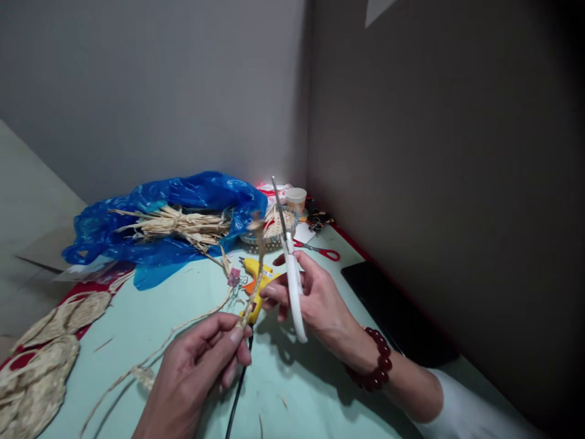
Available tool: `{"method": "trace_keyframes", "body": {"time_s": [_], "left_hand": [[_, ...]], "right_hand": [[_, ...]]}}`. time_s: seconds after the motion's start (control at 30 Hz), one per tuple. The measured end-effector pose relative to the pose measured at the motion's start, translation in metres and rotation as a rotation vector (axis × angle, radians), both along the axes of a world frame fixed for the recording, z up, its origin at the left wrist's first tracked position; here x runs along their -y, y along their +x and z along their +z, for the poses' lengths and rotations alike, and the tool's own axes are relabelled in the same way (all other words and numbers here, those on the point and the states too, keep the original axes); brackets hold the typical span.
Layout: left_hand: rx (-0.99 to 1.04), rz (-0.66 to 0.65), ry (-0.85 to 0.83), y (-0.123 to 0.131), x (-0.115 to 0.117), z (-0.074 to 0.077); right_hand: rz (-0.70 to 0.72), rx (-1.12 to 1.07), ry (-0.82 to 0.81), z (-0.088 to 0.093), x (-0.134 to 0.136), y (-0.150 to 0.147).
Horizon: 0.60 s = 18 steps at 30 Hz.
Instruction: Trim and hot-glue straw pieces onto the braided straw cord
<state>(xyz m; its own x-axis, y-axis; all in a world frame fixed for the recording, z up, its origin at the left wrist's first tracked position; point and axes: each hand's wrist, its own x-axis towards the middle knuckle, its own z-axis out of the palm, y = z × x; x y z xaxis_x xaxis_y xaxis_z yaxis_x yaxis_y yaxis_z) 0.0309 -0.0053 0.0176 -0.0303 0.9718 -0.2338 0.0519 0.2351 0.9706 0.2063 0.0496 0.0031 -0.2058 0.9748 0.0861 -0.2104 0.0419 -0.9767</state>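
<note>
My left hand pinches a braided straw cord between thumb and fingers, and its upper end stands up, slightly blurred. A long thin stretch of cord loops over the table to the left. In my right hand is a pair of scissors with white handles, its blades pointing up and away. The scissors are close to the cord's right side, apart from it. Behind the cord lies a yellow glue gun, partly hidden by the cord and fingers.
A bundle of dried straw rests on a blue plastic bag. Beyond are a round basket, a paper cup and red-handled scissors. A flat black object lies right; woven straw pieces lie left.
</note>
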Motion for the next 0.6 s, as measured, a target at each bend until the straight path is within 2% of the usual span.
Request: {"method": "trace_keyframes", "body": {"time_s": [0.13,0.2,0.3,0.4,0.47,0.6], "left_hand": [[0.202,0.23,0.06,-0.011,-0.004,0.009],[0.297,0.293,0.1,-0.018,-0.006,0.014],[0.361,0.317,0.159,-0.026,-0.008,0.018],[0.304,0.306,0.2,-0.03,-0.007,0.016],[0.215,0.314,0.239,-0.031,-0.005,0.013],[0.063,0.376,0.305,-0.031,-0.003,0.008]], "right_hand": [[-0.195,0.479,0.254,0.002,0.002,0.008],[-0.198,0.626,0.409,0.001,0.004,0.01],[-0.136,0.812,0.739,-0.007,0.006,0.01],[-0.127,1.019,1.004,-0.016,0.007,0.011],[-0.128,1.132,1.078,-0.019,0.006,0.012],[-0.116,1.272,1.06,-0.017,0.005,0.016]]}}
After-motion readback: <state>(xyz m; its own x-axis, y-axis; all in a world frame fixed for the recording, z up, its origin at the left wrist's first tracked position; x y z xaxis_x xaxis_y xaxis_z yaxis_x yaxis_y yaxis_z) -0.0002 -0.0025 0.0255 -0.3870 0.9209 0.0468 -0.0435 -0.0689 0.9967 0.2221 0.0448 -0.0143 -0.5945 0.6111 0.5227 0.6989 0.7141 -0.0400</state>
